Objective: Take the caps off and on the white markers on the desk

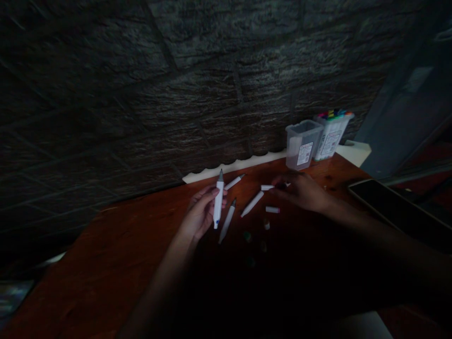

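Observation:
My left hand [202, 212] is closed around an uncapped white marker [218, 202], its dark tip pointing up. On the table beneath my right hand [300, 189], the bent fingers meet at the right end of a small white marker cap [267, 188]; their grip is partly hidden. Between the hands lie more white markers: an uncapped one [228, 221] close to my left hand, another [235, 182] behind it, and a third [252, 204] nearer my right hand. A white cap with a pink end [272, 209] rests in front of my right hand.
Several small caps, one of them green [247, 236], lie in deep shadow on the brown table [116, 254]. At the back right stand a clear plastic box [294, 148] and a box of coloured markers [330, 136]. A phone-like dark slab [402, 212] lies right, a stone-patterned wall [212, 94] behind.

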A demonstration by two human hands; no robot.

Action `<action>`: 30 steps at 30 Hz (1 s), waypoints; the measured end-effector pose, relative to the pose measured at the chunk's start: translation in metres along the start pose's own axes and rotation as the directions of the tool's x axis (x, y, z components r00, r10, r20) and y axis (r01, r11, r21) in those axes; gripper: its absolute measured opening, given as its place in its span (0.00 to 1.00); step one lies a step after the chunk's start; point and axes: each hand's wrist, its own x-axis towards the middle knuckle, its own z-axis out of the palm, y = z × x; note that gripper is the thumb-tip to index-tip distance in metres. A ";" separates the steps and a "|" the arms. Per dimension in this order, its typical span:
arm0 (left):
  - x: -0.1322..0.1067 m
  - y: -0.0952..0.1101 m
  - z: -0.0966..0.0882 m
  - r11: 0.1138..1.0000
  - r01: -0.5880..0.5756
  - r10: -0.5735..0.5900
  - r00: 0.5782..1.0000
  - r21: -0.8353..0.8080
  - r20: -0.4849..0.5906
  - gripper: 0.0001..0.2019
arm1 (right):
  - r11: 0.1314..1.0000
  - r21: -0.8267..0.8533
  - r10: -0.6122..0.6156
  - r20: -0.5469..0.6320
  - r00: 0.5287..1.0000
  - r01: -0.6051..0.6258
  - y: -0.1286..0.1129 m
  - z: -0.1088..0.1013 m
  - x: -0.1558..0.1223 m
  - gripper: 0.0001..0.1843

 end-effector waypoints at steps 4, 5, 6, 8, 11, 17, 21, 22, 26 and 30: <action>-0.002 0.000 -0.002 0.990 0.105 -0.111 0.992 0.097 0.063 0.11 | 0.990 0.133 0.052 -0.055 0.997 -0.044 -0.003 -0.001 -0.001 0.11; -0.003 0.000 -0.002 0.984 0.128 -0.137 0.988 0.121 0.076 0.11 | 0.983 0.174 0.063 -0.060 0.996 -0.052 -0.003 -0.001 -0.001 0.11; -0.004 -0.001 -0.002 0.980 0.145 -0.158 0.983 0.140 0.089 0.11 | 0.975 0.214 0.072 -0.060 0.996 -0.058 -0.004 -0.001 -0.002 0.12; -0.005 -0.002 -0.003 0.971 0.172 -0.193 0.974 0.168 0.122 0.11 | 0.956 0.286 0.083 -0.053 0.995 -0.065 -0.007 -0.001 -0.002 0.13; -0.007 -0.004 -0.003 0.959 0.207 -0.241 0.956 0.195 0.170 0.12 | 0.926 0.372 0.087 -0.045 0.995 -0.064 -0.009 0.000 -0.002 0.15; -0.007 -0.006 -0.004 0.951 0.204 -0.250 0.950 0.232 0.189 0.11 | 0.877 0.472 0.128 -0.046 0.991 -0.092 -0.010 0.000 -0.001 0.18; -0.007 -0.005 -0.004 0.950 0.208 -0.254 0.949 0.233 0.189 0.11 | 0.869 0.484 0.148 -0.048 0.988 -0.106 -0.012 -0.002 0.000 0.17; -0.007 -0.005 -0.004 0.948 0.213 -0.260 0.947 0.238 0.189 0.11 | 0.882 0.459 0.140 -0.047 0.989 -0.103 -0.012 -0.003 -0.001 0.16; -0.006 -0.007 -0.006 0.947 0.203 -0.252 0.949 0.247 0.190 0.11 | 0.978 0.210 0.014 0.012 1.000 -0.016 -0.010 -0.005 -0.001 0.10; -0.004 -0.009 -0.008 0.953 0.188 -0.236 0.953 0.236 0.192 0.11 | 0.992 -0.021 -0.119 0.095 0.988 0.122 -0.003 -0.005 0.000 0.09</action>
